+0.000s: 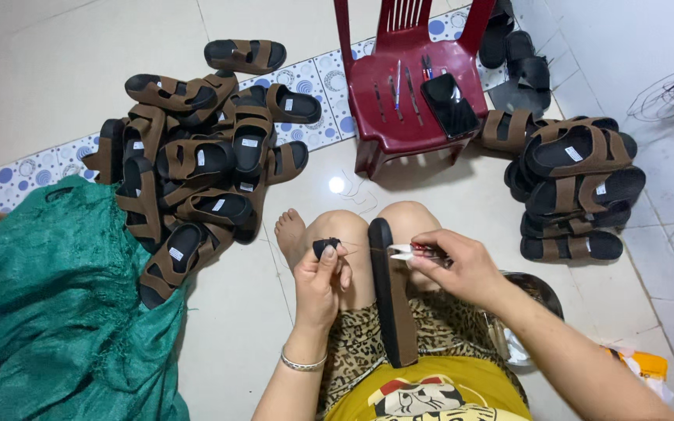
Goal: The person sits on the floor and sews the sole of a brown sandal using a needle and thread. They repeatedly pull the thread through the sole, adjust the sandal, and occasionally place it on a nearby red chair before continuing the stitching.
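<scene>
Two hands busy: left hand [320, 279] pinching a black strap piece [326, 247], right hand [462, 267] gripping small snips [415, 251].

2 hands [321, 284] [458, 269] raised, fingers pinched

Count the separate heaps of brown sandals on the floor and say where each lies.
2. A loose heap lies left of the red chair, beside the green net sack. A neater stack stands right of the chair by the wall. Further sandals may be hidden beneath.
</scene>
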